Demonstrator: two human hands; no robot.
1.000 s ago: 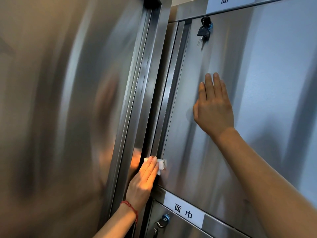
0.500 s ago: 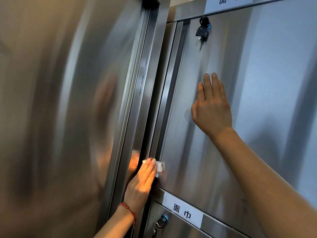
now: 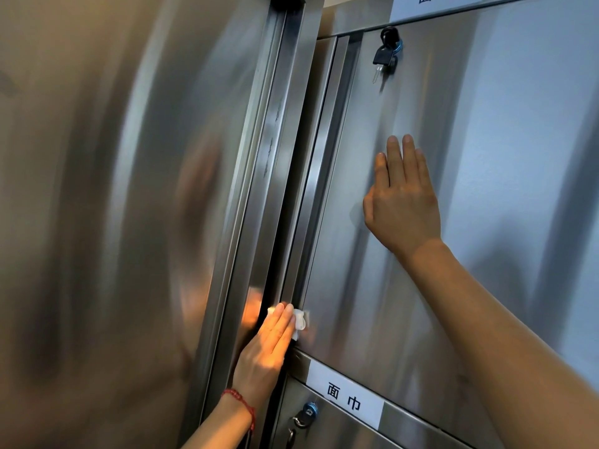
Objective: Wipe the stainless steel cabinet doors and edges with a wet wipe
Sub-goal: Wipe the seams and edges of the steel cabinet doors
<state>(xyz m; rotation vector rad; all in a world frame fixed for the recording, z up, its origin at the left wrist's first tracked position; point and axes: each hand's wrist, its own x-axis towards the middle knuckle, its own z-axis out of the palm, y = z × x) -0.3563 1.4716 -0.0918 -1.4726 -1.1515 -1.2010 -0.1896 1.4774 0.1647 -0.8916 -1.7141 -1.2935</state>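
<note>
Left hand presses wet wipe beside door edge; keys hang above.

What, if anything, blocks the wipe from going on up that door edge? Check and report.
Nothing visible does. The left hand presses the wet wipe flat at the bottom of the door edge, and the strip above it shows bare. The right hand rests on the door face, and the keys hang off to the right.
</note>
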